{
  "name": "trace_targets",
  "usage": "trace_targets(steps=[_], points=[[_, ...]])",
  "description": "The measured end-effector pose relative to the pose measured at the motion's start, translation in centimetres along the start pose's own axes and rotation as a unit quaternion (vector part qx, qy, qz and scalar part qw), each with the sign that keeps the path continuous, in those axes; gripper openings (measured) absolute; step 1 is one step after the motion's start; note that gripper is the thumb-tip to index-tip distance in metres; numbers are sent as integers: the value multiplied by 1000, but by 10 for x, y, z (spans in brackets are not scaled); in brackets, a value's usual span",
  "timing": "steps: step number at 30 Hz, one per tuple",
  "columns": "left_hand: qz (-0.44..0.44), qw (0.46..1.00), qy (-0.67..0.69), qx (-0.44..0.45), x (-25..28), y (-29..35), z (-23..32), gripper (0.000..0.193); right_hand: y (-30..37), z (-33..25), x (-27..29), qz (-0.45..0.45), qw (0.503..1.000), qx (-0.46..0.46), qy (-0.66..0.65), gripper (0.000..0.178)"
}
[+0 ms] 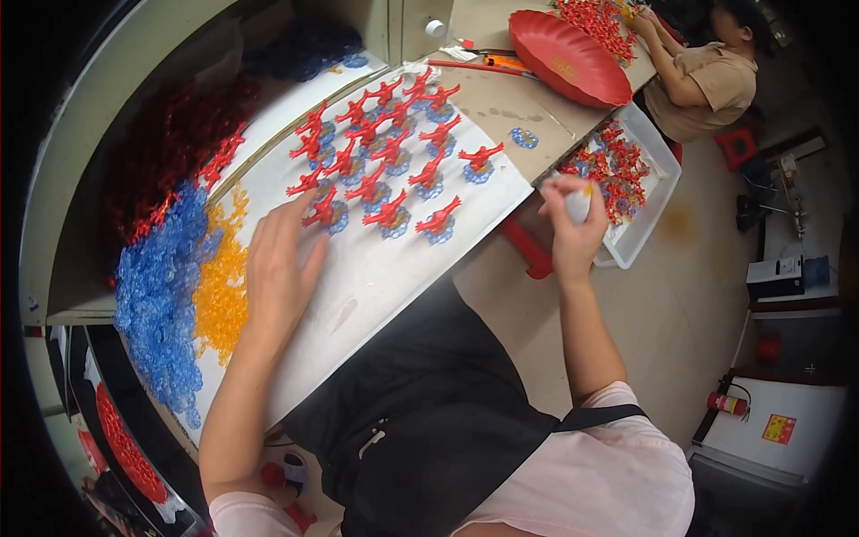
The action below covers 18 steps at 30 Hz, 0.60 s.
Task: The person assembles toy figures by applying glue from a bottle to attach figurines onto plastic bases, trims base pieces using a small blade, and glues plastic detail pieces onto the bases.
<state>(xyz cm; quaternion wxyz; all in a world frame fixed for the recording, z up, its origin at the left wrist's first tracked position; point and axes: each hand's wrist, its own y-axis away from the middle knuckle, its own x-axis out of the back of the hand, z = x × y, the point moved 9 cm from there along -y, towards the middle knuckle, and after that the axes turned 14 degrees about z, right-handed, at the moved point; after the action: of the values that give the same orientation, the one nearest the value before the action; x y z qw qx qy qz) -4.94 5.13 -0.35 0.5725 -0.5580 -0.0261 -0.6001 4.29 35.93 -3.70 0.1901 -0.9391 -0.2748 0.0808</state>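
Head view, step in hand: I judge that red figurines (386, 213) are being fixed onto blue flower-shaped bases (396, 229), probably with glue.
Figurine rows: they stand, arms out, on the white board (358, 295) in front of my operator.
Left hand (279, 264): fingers extended and loosely spread beside the nearest left figurines; I cannot tell whether the fingertips touch one.
Right hand (577, 237): curled around a small white bottle (577, 206), out past the board's edge.
Next move: as I read it, this calls for the right hand to come back over the board while the left steadies or picks a piece, without knocking the close-set rows.
White tub (656, 217): beside the right hand, holding a heap of red and gold pieces (626, 166).
Red scalloped dish (565, 61): at the table's far end; I make out a gold mark on it.
Loose piles: blue bases (157, 295) and yellow pieces (222, 300) lie left of the left hand.
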Motion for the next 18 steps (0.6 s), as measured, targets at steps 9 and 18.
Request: trace_targets(steps=[9, 18], points=[[32, 997, -51, 53, 61, 28, 2, 37, -78, 43, -24, -95, 973, 115, 179, 13], [45, 995, -71, 56, 73, 28, 4, 33, -73, 32, -44, -226, 929, 247, 158, 27]])
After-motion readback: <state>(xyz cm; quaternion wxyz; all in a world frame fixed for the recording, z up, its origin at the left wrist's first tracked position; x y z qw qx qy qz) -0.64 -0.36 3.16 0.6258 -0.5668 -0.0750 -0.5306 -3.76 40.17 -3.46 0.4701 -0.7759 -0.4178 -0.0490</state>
